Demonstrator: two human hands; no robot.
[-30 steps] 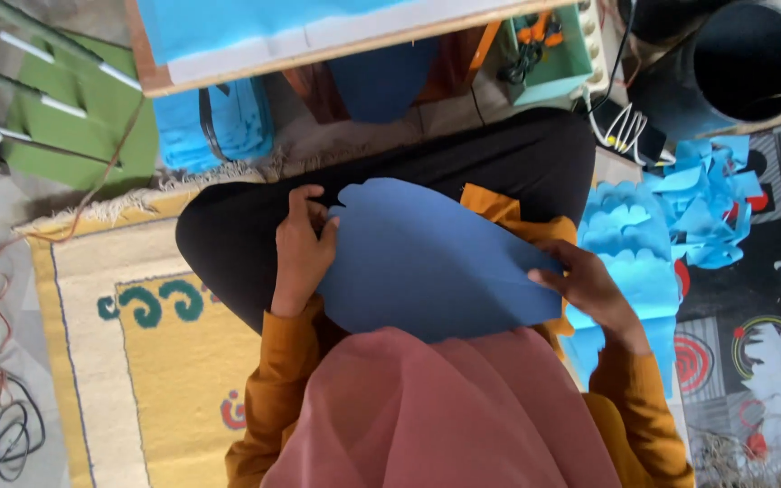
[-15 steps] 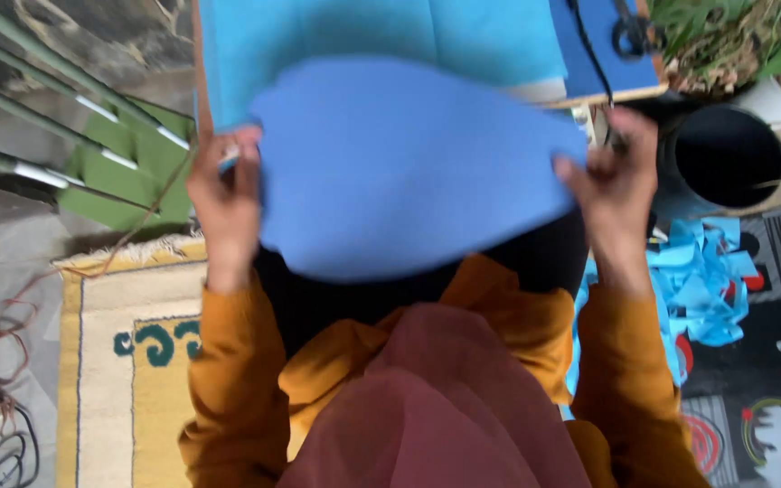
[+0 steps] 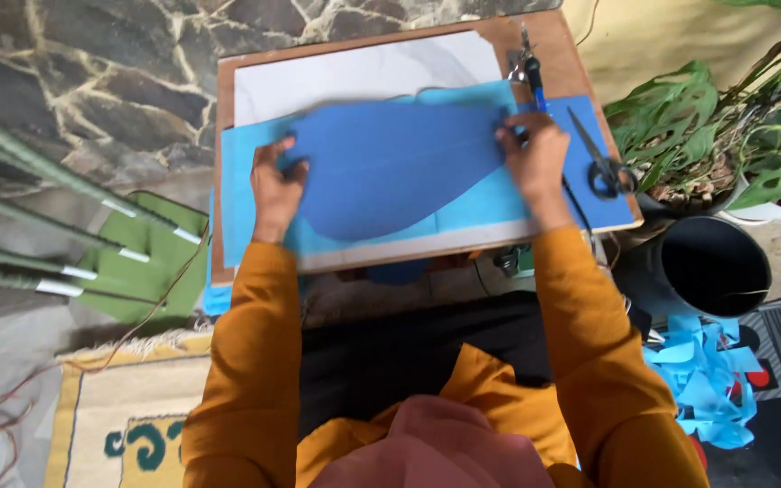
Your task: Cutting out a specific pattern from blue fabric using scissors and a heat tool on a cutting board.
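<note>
A dark blue cut-out foam sheet (image 3: pixel 390 163) with a wavy edge lies flat on a lighter blue sheet (image 3: pixel 472 203) on a low wooden board (image 3: pixel 223 136). My left hand (image 3: pixel 275 185) grips the dark sheet's left end, thumb over its edge. My right hand (image 3: pixel 535 158) presses and pinches its right end. Under the light blue sheet lies a white sheet (image 3: pixel 354 72). Both arms are in orange sleeves.
Black-handled scissors (image 3: pixel 600 163) and a pen (image 3: pixel 535 77) lie on the board's right side. A black bucket (image 3: pixel 711 267) stands to the right, with light blue scraps (image 3: pixel 702 380) on the floor beside it. Green plants (image 3: pixel 734 126) at far right, a green stool (image 3: pixel 142 262) at left.
The dark blue sheet went from my lap, up in front of me, and now lies flat on the board. Both hands moved forward with it.
</note>
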